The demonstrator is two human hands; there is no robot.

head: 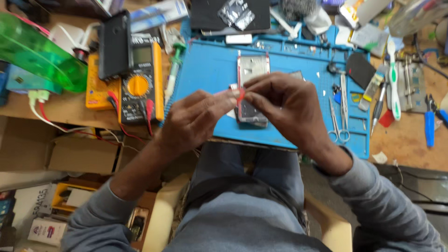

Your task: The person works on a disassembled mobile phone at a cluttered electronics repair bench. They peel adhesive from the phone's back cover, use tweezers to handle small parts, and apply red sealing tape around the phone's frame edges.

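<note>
Over the blue mat [205,70], left hand [196,119] and right hand [287,105] pinch-grip a small red piece [241,95].

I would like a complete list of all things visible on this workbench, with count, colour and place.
Small red flat piece: one, red, pinched between both hands.
Opened phone body: one, silver, on mat below hands.
Rubber work mat: one, blue, bench centre.
Digital multimeter: one, orange and black, left of mat.
Scissors: one, steel, mat's right side.
Toothbrush: one, white-green, far right.
Plastic cover: one, green, top left.
Left hand: one, holding piece.
Right hand: one, holding piece.
</note>
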